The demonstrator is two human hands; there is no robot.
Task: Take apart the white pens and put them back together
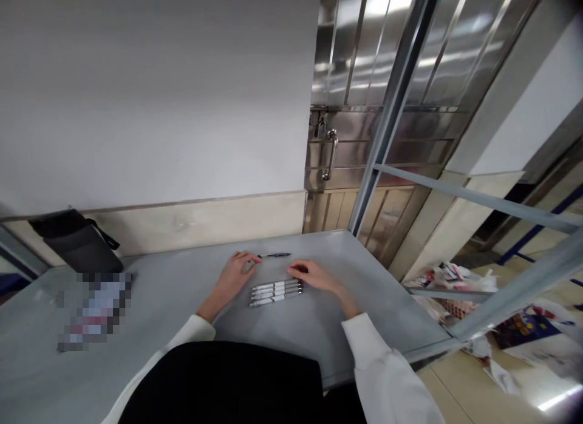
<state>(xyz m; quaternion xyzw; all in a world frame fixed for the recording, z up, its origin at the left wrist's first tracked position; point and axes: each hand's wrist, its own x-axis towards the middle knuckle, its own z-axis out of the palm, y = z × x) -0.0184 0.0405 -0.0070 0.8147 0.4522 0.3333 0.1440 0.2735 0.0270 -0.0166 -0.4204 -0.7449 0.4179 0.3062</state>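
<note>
Through the head camera I am looking down on a grey desk [182, 296], where a row of pens [276, 292] is lying with the white barrels side by side and the dark ends pointing right. A single dark pen [276, 254] is lying apart from the row, just beyond its far side and running roughly the same way. My left hand [235, 272] is hovering or resting beyond the row's left end, its thumb and forefinger curving toward each other near the single pen's left tip; I cannot tell whether they are gripping it. My right hand [315, 273] is reaching in at the row's right end, the fingers curling inward just beside the pen ends; whether they are closing on anything is hidden from me. White sleeves [387, 375] are covering both arms on the near side of the row. Well to the left of the row, a black case [79, 239] with a strap is leaning by the wall [150, 96], and a pixelated item [98, 311] is lying in front of it. Well to the right of the row, plastic bags [460, 278] are sitting past the metal frame [483, 305].
</note>
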